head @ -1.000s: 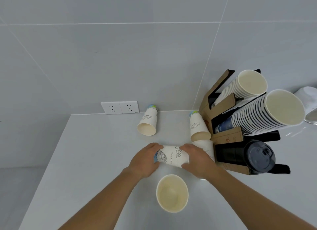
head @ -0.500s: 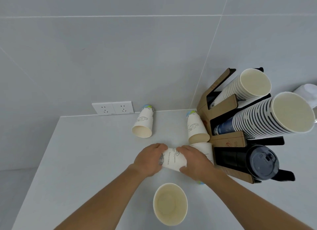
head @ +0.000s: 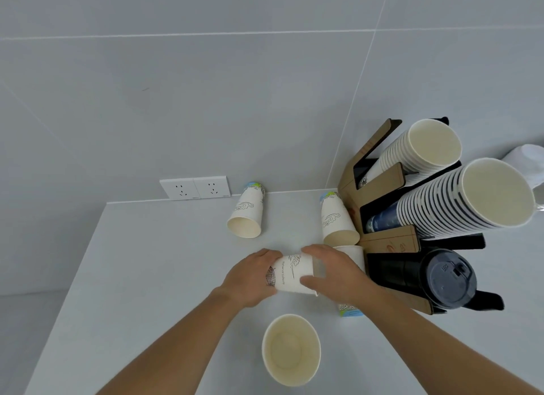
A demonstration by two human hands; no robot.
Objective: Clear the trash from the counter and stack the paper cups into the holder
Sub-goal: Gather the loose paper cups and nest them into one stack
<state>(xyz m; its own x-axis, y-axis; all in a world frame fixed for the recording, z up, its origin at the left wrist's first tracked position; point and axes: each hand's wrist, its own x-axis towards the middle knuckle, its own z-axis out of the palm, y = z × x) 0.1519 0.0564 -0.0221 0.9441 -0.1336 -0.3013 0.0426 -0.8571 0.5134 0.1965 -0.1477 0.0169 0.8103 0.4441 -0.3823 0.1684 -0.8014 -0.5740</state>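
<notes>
A white printed paper cup [head: 290, 274] lies sideways between both hands, above the counter [head: 141, 276]. My left hand [head: 250, 276] grips its left end and my right hand [head: 335, 272] wraps its right end. Under my right hand lies another cup [head: 351, 254], its blue-green base [head: 348, 311] showing near my wrist. One upright empty cup [head: 290, 349] stands in front of me. Two more printed cups lie on their sides: one [head: 246, 215] near the wall, one [head: 337, 220] against the cup holder [head: 388, 241]. The holder carries two tall cup stacks [head: 459, 197] and black lids [head: 450, 279].
A double wall socket [head: 195, 187] sits on the tiled wall behind the counter. The counter's left edge drops off at about a third of the way across. A white object [head: 527, 164] shows partly at the far right edge behind the holder.
Both hands have stayed on the sideways cup, closing in a little so less of it shows between them. The view has shifted slightly; the other cups lie where they were.
</notes>
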